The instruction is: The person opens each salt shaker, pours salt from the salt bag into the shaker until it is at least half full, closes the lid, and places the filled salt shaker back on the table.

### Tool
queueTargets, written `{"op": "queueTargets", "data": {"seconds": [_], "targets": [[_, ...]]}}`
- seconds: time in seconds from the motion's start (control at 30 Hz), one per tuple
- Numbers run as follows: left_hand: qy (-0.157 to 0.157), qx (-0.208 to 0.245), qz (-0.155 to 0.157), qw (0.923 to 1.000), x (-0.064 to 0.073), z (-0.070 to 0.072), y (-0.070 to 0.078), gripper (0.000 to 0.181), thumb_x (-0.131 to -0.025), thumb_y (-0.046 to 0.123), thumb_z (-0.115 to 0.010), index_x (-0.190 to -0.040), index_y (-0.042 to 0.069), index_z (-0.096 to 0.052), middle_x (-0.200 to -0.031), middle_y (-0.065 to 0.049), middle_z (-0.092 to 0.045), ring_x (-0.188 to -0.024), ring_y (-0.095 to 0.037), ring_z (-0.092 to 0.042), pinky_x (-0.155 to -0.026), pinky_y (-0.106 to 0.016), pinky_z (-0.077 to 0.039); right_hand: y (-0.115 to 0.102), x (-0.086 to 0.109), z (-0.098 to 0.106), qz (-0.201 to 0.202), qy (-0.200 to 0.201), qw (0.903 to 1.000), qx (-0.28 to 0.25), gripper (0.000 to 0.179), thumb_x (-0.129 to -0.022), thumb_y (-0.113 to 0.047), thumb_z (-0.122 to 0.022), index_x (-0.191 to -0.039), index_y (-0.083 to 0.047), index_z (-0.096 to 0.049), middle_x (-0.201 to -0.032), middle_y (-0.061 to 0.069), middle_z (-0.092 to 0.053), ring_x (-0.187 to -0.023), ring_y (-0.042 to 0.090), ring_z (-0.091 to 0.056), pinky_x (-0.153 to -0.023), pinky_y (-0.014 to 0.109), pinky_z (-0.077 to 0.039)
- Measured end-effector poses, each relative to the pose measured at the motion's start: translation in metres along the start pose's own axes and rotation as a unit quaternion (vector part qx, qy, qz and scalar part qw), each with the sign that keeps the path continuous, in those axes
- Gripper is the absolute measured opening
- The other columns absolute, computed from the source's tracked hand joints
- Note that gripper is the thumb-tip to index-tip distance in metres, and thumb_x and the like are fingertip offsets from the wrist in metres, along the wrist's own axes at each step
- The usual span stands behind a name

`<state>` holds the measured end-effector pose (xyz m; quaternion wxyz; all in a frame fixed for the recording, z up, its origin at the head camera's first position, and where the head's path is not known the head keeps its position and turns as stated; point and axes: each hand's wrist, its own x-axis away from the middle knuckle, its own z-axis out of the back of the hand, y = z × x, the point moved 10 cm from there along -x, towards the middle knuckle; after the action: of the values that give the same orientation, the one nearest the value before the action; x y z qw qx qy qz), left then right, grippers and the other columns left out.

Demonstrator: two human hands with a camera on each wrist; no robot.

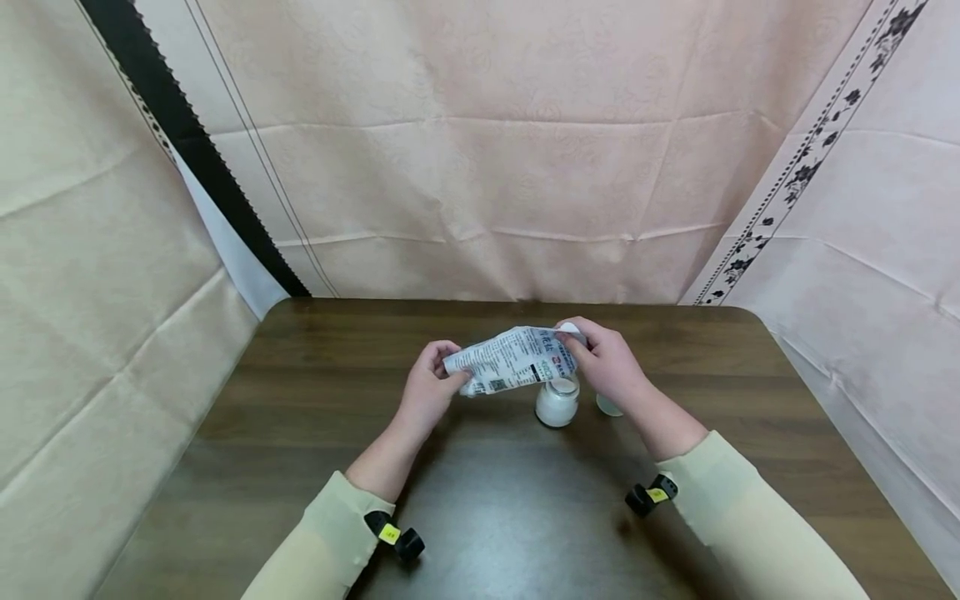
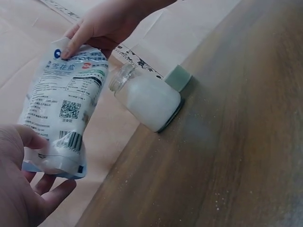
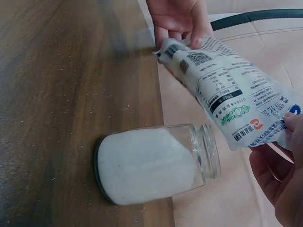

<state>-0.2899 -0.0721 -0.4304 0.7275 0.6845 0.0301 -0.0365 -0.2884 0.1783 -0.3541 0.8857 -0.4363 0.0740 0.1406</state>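
A white printed plastic salt bag [image 1: 517,360] is stretched between both hands above the table. My left hand [image 1: 431,385] pinches its lower end, thumb on the printed face [image 2: 71,106]. At the opposite end, my right hand [image 1: 609,360] pinches the top edge between thumb and fingers. Just below the bag stands an upright glass jar [image 1: 557,405], lidless and mostly full of white grains; in the right wrist view the grains [image 3: 147,163] slope up to one side. Beside the jar, a pale green lid-like piece [image 2: 178,78] is partly hidden by my right hand in the head view.
The brown wooden table [image 1: 300,467] has scattered white grains on it, visible in the wrist views. Pale cloth curtains [image 1: 480,167] hang behind and along both sides. A black wrist camera [image 1: 395,536] sits on the left sleeve, another [image 1: 651,495] on the right.
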Motion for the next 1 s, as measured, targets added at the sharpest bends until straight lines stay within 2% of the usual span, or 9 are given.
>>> {"op": "queueTargets", "data": {"seconds": [0.13,0.33,0.53,0.73,1.0], "targets": [[-0.009,-0.026,0.007,0.9996,-0.001,-0.002,-0.005,0.033,-0.085,-0.002,-0.072,-0.113,0.004,-0.056,-0.109,-0.014,-0.062,-0.098,-0.024,-0.06,-0.076,-0.027,-0.05,-0.005,-0.003,-0.002,0.0,-0.009,1.0,0.004,0.018,-0.1,-0.022,-0.06,-0.115,-0.015,-0.067,-0.101,0.01,-0.069,-0.077,0.023,-0.062,-0.06,0.035,-0.051],[-0.023,-0.081,0.004,0.9965,-0.002,-0.004,-0.009,0.032,-0.083,0.001,-0.076,-0.109,0.008,-0.058,-0.107,-0.01,-0.061,-0.1,-0.024,-0.06,-0.082,-0.032,-0.048,-0.013,-0.006,-0.004,0.012,-0.014,0.9997,0.013,0.018,-0.1,-0.022,-0.061,-0.116,-0.016,-0.068,-0.099,0.009,-0.069,-0.075,0.022,-0.063,-0.058,0.034,-0.051],[-0.037,-0.132,-0.008,0.9905,-0.003,-0.007,-0.009,0.03,-0.083,0.006,-0.079,-0.108,0.013,-0.063,-0.105,-0.006,-0.062,-0.099,-0.024,-0.058,-0.086,-0.038,-0.046,-0.021,-0.009,-0.007,0.026,-0.023,0.9991,0.023,0.019,-0.099,-0.023,-0.062,-0.116,-0.018,-0.068,-0.1,0.008,-0.069,-0.074,0.021,-0.064,-0.06,0.035,-0.053],[-0.055,-0.163,0.002,0.985,-0.002,-0.013,-0.014,0.029,-0.085,0.01,-0.078,-0.111,0.015,-0.065,-0.108,-0.003,-0.066,-0.102,-0.023,-0.059,-0.089,-0.041,-0.047,-0.029,-0.011,-0.012,0.038,-0.032,0.9984,0.028,0.021,-0.099,-0.025,-0.063,-0.118,-0.019,-0.069,-0.1,0.006,-0.069,-0.076,0.018,-0.063,-0.064,0.034,-0.052],[-0.077,-0.204,0.004,0.9759,-0.001,-0.019,-0.018,0.033,-0.086,0.015,-0.078,-0.117,0.015,-0.066,-0.114,-0.001,-0.067,-0.108,-0.022,-0.059,-0.095,-0.046,-0.046,-0.042,-0.017,-0.021,0.068,-0.038,0.9964,0.032,0.015,-0.097,-0.024,-0.066,-0.11,-0.019,-0.072,-0.096,0.001,-0.069,-0.076,0.017,-0.061,-0.067,0.035,-0.051]]}}
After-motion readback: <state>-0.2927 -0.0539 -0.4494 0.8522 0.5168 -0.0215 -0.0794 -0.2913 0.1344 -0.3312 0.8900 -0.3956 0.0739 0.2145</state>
